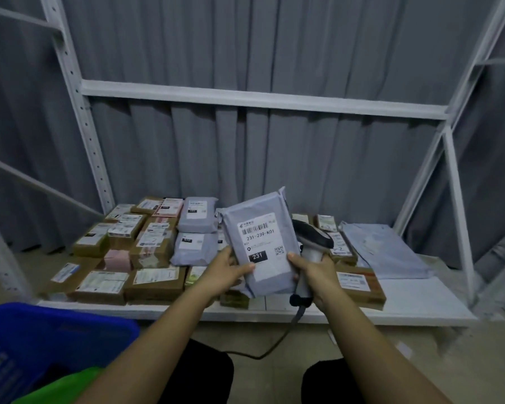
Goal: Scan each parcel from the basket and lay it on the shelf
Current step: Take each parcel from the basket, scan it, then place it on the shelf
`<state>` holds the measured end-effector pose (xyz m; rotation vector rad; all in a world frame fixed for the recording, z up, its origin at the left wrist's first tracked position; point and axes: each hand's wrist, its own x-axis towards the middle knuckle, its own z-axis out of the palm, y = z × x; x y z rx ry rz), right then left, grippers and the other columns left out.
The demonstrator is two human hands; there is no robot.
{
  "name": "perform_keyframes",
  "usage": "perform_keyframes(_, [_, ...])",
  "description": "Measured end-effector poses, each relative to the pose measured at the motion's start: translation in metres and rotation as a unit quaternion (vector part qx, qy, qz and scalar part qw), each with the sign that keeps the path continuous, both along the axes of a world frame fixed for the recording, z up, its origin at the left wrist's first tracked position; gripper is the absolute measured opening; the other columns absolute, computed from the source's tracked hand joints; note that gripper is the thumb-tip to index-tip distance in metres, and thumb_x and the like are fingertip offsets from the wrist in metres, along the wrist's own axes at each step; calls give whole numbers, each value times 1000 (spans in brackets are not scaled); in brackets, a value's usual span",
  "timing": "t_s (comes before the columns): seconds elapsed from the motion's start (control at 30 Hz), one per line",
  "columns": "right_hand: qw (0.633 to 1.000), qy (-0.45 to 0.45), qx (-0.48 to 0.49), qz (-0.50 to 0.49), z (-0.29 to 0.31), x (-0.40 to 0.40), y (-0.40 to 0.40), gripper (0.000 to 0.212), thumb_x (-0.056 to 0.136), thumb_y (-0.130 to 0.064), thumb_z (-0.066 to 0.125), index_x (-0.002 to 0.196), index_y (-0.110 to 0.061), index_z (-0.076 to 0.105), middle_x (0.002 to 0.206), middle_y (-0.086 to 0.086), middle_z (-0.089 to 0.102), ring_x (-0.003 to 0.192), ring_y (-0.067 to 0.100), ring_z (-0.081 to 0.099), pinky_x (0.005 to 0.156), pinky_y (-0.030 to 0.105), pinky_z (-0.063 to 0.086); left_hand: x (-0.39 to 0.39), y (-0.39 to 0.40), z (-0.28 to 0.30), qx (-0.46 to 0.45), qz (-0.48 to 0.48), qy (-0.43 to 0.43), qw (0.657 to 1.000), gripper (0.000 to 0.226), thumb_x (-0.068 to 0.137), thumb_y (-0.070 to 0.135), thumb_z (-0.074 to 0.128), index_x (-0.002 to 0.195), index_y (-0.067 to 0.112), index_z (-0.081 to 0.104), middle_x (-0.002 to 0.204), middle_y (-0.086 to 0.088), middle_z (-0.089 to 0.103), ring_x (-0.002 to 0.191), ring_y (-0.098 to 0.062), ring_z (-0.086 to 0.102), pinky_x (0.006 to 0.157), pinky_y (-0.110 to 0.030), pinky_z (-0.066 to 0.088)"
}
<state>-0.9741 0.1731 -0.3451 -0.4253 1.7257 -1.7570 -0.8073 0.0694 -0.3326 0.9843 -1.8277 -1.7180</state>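
1. Grey pleated curtain (303, 48) hangs behind a white metal shelving frame (263, 102).
2. Its low white shelf board (414, 301) carries rows of brown cardboard boxes (155, 282) on the left, grey plastic mailer bags (197, 214) behind, and a flat pale-blue mailer (382, 249) on the right.
3. At bottom left stands a blue plastic basket (27, 339) with something green (62, 386) inside.
4. Above the shelf's middle, a grey plastic parcel with a white barcode label marked "231" (260, 243) is held upright, label towards the camera.
5. The left hand (226, 272) grips the parcel's lower left edge, thumb on the front.
6. The right hand (312, 275) pinches its lower right corner with the thumb while its fingers (324, 259) wrap a white and black corded barcode scanner (312, 239) just behind the parcel.
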Motion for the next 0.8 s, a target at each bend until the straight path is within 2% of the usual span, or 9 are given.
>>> perform_keyframes(0.17, [999,-26,-11,-18,-25,-20,-5,31,88,-22,69,115,-13,56,105,8,66,91,26,65,83,47,57,-26,-22,-36,14,21,-16,1000,26,93,13,60,117,18,52,123,-7,61,110,-23,59,92,-46,52])
perform_keyframes(0.27, [999,26,20,-31,-35,-33,-5,24,92,-27,62,114,-18,54,96,0,60,83,15,57,75,31,49,-37,-42,-54,-7,44,-57,997,33,93,14,60,125,14,51,118,-7,61,108,-24,59,95,-48,50])
perform_keyframes(0.33, [998,56,25,4,-43,-41,-5,5,95,-22,60,96,-18,56,79,0,59,68,11,55,58,22,47,-42,-54,-70,-33,53,-100,993,37,91,15,61,127,12,52,112,-8,62,104,-25,59,95,-43,50])
perform_keyframes(0.4, [996,59,39,49,-54,-45,-5,9,94,-19,60,94,-11,58,69,7,58,56,15,52,48,23,46,-44,-61,-86,-49,67,-133,988,35,91,15,62,124,9,54,106,-10,63,99,-25,59,89,-36,49])
perform_keyframes(0.47, [991,61,70,91,-62,-46,-6,15,92,-16,62,97,-3,58,66,10,55,50,16,49,47,26,44,-44,-68,-101,-39,88,-146,985,33,90,16,63,121,8,56,106,-14,64,99,-28,60,90,-41,50])
perform_keyframes(0.53, [988,41,79,126,-66,-46,-7,13,87,-15,67,89,-7,58,64,10,53,50,16,49,49,28,43,-44,-76,-115,-27,95,-150,984,29,88,18,65,117,13,58,108,-19,64,100,-33,61,91,-51,50])
perform_keyframes(0.6, [986,10,65,151,-65,-44,-9,15,85,-17,72,85,-10,58,63,8,53,51,16,48,49,28,43,-44,-87,-131,-20,99,-148,984,18,87,20,67,103,24,59,110,-26,62,99,-36,62,90,-57,49])
perform_keyframes(0.67, [986,-1,60,159,-64,-42,-9,18,82,-18,76,82,-11,59,60,6,52,50,16,48,50,28,44,-44,-89,-134,-16,105,-143,984,15,87,22,67,96,28,57,111,-28,60,99,-37,62,89,-59,49])
perform_keyframes(0.8, [988,-12,64,139,-62,-37,-6,21,80,-17,77,76,-9,59,56,6,48,48,16,44,49,27,41,-43,-79,-122,-27,110,-147,983,14,89,20,64,97,23,54,103,-25,60,98,-39,60,89,-56,50])
